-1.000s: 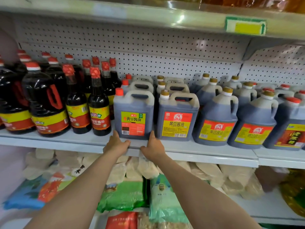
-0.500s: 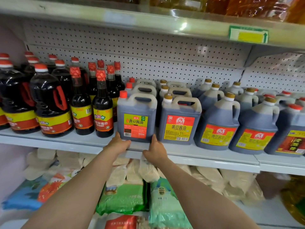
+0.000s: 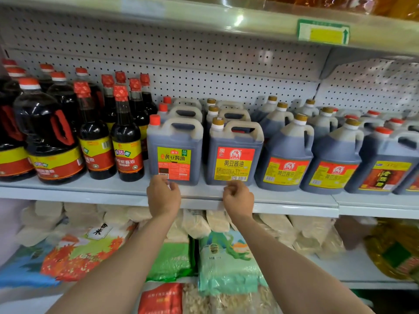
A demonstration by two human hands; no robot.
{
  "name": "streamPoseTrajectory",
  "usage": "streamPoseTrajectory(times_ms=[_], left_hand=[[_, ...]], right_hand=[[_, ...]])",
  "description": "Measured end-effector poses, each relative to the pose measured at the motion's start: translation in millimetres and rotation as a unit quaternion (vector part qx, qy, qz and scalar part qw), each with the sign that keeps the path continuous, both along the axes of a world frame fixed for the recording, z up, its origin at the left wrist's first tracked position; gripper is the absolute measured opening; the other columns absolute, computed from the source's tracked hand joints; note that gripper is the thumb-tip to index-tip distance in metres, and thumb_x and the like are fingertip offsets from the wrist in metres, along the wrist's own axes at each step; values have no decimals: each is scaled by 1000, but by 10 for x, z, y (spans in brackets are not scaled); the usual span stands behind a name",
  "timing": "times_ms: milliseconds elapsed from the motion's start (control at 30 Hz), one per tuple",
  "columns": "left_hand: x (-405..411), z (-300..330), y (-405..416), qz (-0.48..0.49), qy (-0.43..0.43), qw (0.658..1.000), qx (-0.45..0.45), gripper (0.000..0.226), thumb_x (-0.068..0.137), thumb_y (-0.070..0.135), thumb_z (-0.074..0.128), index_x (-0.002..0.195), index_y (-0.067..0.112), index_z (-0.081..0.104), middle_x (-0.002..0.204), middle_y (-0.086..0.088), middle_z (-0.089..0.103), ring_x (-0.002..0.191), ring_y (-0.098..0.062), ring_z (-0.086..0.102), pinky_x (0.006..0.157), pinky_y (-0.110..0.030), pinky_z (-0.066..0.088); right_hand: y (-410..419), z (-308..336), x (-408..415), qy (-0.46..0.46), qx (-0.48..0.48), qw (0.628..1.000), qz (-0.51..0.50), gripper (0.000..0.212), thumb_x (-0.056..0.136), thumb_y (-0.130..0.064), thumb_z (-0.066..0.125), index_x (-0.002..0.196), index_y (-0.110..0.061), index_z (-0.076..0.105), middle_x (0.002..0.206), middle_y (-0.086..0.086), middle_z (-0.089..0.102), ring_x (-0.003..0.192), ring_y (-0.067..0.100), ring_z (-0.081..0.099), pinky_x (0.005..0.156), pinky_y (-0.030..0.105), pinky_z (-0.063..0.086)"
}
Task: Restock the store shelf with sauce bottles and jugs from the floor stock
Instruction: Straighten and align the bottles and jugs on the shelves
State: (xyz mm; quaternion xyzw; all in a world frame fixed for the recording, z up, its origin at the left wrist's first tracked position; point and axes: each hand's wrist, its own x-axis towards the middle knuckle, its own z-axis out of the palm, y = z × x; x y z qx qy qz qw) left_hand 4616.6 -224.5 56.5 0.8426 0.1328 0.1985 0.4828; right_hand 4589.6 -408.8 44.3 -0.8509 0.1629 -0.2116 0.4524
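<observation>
Right hand (image 3: pixel 238 198) shifts right to yellow-label jug (image 3: pixel 234 152); left hand (image 3: pixel 163 196) below green-label jug (image 3: pixel 174 152); both loosely curled, empty, at shelf (image 3: pixel 90 189) edge, frame centre.

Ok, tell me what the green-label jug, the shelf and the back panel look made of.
Green-label jug: looks like translucent matte plastic; the dark sauce shows through below a paler moulded handle. Shelf: probably painted sheet metal, smooth pale grey with a folded front lip. Back panel: likely the same painted metal, punched with even rows of small holes.
</observation>
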Motion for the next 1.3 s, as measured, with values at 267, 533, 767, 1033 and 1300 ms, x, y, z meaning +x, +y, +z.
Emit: streamPoseTrajectory(times_ms=[267, 533, 767, 1033, 1300], left_hand=[[-20, -91, -844, -232, 65, 970, -29, 65, 99, 24, 55, 157, 20, 24, 159, -3, 33, 143, -24, 36, 113, -34, 31], [120, -117, -1040, -211, 120, 970, -5, 81, 96, 27, 56, 159, 20, 6, 164, -2, 22, 146, -27, 30, 116, -38, 31], [77, -51, -1040, -204, 141, 968, -31, 79, 96, 26, 55, 159, 26, 8, 162, 0, 26, 142, -29, 36, 110, -40, 36], [34, -1, -1034, -211, 143, 964, -70, 80, 95, 25, 56, 159, 29, 8, 161, 0, 29, 142, -28, 37, 113, -44, 36], [29, -21, -1050, -207, 128, 966, -87, 79, 95, 27, 57, 159, 28, 10, 161, 0, 28, 143, -27, 34, 115, -43, 34]], right_hand=[[-565, -22, 55, 50, 20, 998, 19, 80, 89, -9, 63, 158, -8, 23, 158, 7, 37, 143, 27, 39, 114, 37, 36], [-747, -7, 172, 104, -7, 993, 62, 86, 85, -13, 65, 159, -15, 21, 151, 8, 49, 132, 31, 50, 106, 41, 46], [-777, 10, 147, 115, -46, 990, 70, 83, 87, -14, 63, 159, -10, 22, 150, 9, 49, 133, 31, 50, 106, 39, 45], [-795, -25, 136, 105, -61, 989, 80, 79, 83, -17, 64, 154, -10, 31, 142, 10, 57, 125, 32, 55, 99, 38, 49], [-802, -18, 123, 109, -77, 988, 83, 80, 84, -18, 64, 155, -9, 29, 140, 10, 58, 123, 32, 56, 97, 38, 50]])
